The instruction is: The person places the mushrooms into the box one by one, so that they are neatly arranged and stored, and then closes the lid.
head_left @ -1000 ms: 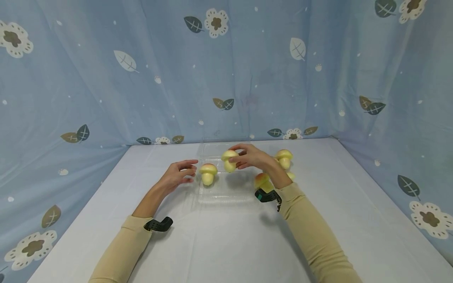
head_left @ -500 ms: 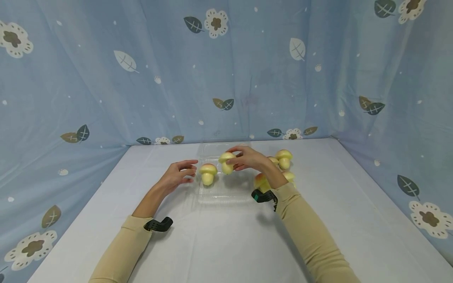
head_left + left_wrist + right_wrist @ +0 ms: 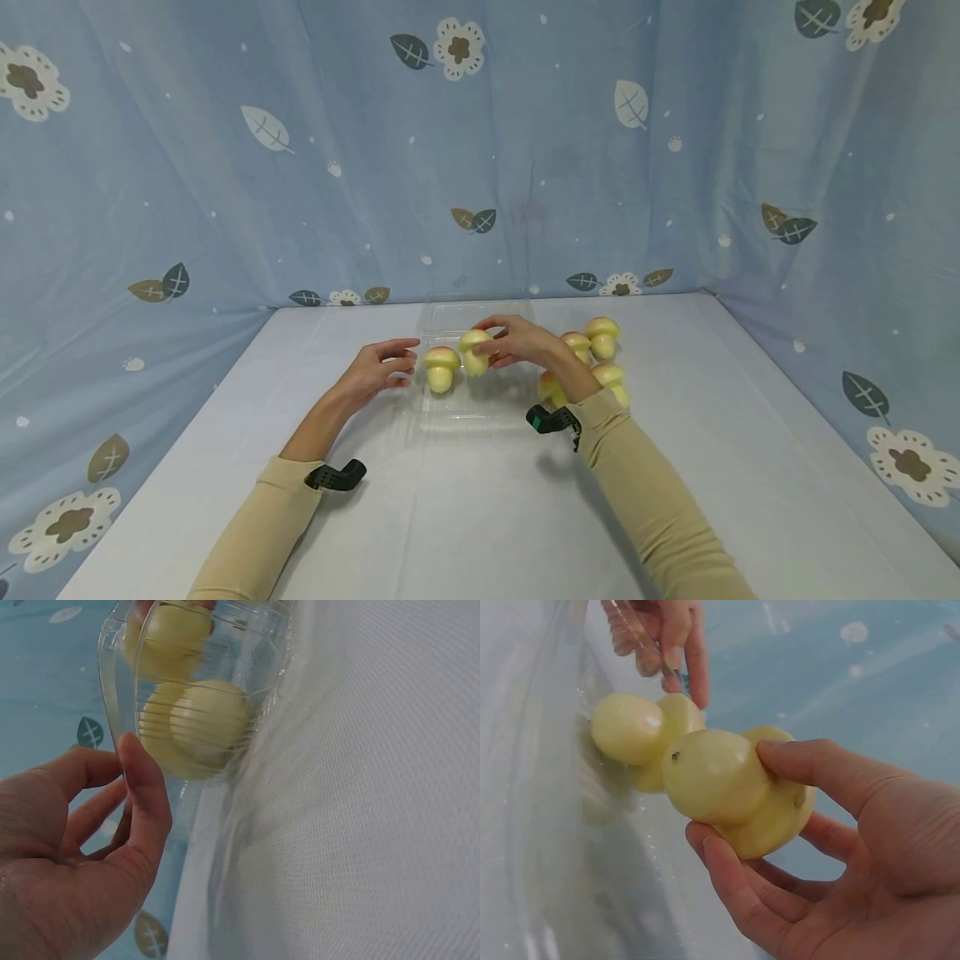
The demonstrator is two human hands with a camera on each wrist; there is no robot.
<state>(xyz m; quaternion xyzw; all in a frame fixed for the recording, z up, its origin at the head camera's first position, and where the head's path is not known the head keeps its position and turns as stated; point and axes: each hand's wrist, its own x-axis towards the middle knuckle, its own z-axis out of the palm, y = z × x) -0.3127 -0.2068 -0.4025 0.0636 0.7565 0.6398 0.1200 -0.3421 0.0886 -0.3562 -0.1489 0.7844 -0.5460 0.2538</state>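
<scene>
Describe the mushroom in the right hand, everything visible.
The held mushroom is pale yellow, with a broad rounded cap and a bulbous stem that ends in a small dark spot. It looks smooth and faintly glossy; the material is unclear. The right hand pinches it around the cap. In the head view it is cap up, over the clear container, just right of the mushroom in it. Contact with either can't be confirmed.

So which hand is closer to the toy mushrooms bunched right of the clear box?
Right. The right hand holds another toy mushroom just left of that bunch. The left hand is at the clear box's opposite edge.
</scene>
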